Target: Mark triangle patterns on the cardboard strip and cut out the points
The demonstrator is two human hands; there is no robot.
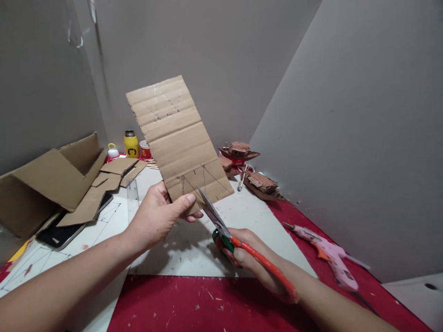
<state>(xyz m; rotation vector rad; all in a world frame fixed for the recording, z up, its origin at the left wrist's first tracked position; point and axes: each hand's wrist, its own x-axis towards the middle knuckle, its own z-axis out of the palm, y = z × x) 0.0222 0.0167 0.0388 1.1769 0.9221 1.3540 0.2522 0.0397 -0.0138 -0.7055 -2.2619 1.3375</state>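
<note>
My left hand (166, 207) pinches the lower edge of a brown cardboard piece (183, 143), thumb on the near face. The cardboard is tilted up above the table, with dark pencilled lines and triangles near its bottom and lighter lines near its top. In my right hand (251, 258) are scissors (218, 219) with one orange-red and one green handle, my fingers wrapped round them. Their blades point up and left, overlapping the bottom edge of the cardboard beside my left thumb. Whether the blades have cut into the cardboard I cannot tell.
Cardboard scraps (114, 173) and an open carton (62, 175) lie left, over a dark phone (62, 235). A clear ruler (132, 193) lies nearby. A yellow bottle (131, 145) stands behind. Small brown model boats (263, 184) and a pink glue gun (328, 256) are right.
</note>
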